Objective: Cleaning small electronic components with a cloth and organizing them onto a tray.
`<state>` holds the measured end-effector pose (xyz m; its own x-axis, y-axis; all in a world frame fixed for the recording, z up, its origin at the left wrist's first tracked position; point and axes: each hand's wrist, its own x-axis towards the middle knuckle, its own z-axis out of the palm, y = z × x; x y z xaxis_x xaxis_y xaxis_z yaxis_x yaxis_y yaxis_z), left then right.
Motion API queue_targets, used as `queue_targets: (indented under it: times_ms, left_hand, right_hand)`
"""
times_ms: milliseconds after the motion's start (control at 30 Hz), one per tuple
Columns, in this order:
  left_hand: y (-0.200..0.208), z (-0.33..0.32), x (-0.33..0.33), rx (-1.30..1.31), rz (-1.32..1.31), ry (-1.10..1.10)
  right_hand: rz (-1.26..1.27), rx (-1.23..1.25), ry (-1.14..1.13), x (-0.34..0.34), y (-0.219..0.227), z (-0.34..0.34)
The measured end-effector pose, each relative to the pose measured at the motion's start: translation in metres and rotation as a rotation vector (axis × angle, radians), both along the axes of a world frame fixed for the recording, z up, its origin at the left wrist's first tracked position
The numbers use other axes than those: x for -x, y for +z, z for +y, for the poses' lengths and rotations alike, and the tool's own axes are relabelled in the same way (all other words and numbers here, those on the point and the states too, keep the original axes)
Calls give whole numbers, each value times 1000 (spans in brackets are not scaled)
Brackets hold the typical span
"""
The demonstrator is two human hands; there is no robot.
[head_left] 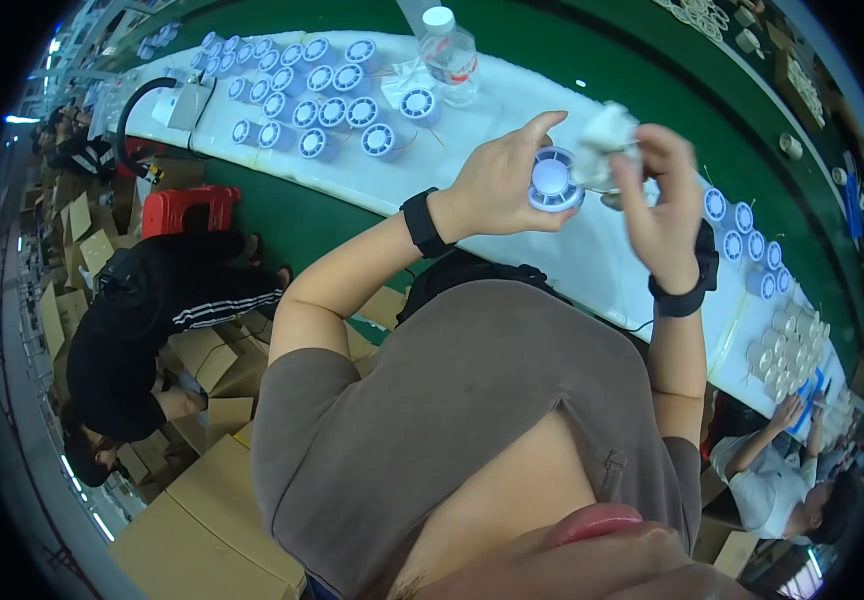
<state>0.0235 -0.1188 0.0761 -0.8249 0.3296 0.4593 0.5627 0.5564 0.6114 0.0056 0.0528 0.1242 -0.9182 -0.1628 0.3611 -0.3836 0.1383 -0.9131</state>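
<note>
My left hand (505,180), a black band on its wrist, grips a round pale-blue slotted device (552,178) over the white bench. The device's flat round face is turned up, and my thumb stands up beside it. Right next to it, my right hand (664,200) pinches a crumpled white cloth (607,140); the hand and cloth are smeared by motion. I cannot tell whether the cloth touches the device. To the left, several like devices (378,141) stand in loose rows, some with thin wires. More devices (734,245) are grouped on the right.
A clear bottle (449,62) with a white cap stands at the bench's far edge. A grey box with a black hose (187,105) is further left. A red stool (190,210), cardboard boxes (202,500) and a bending person (152,330) are at left; another person (767,480) works at right.
</note>
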Motion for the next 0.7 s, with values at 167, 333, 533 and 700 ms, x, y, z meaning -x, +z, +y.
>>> queue_targets:
  times_ms: [167, 333, 533, 700]
  left_hand:
    - [5, -12, -8, -5, 1, 72]
    - [1, -38, -28, -62, -17, 58]
    - [-2, -104, -31, -128, 33, 400]
    - [-34, -198, -9, 113, 45, 732]
  right_hand:
    - [377, -559, 350, 12, -10, -28]
    - [-15, -452, 469, 23, -33, -42]
    - [-475, -74, 312, 25, -81, -9]
    - [-712, 377, -2, 7, -110, 20]
